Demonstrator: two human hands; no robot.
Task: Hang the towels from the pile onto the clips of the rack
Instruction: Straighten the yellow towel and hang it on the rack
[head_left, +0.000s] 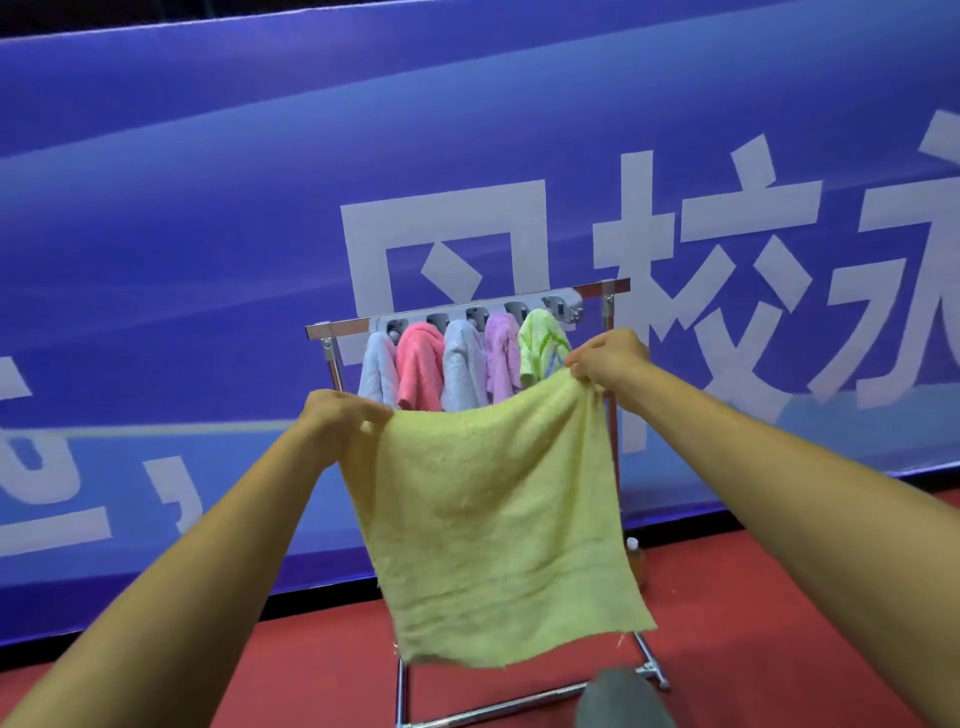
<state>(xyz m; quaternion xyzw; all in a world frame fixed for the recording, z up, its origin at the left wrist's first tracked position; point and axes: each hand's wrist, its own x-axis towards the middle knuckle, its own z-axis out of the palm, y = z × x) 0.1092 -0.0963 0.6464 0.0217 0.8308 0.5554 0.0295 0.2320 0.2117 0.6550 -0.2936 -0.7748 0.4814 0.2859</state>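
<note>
The left hand (345, 415) and right hand (608, 358) each pinch a top corner of the yellow towel (498, 519), spread just before the rack (337, 328), so bunch one corner and press it firmly up into whichever of the rack's clips (476, 315) is free, which I cannot tell.

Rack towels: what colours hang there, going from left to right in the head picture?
Pale towel → pink towel → light blue towel → purple towel → green towel → empty clip.
</note>
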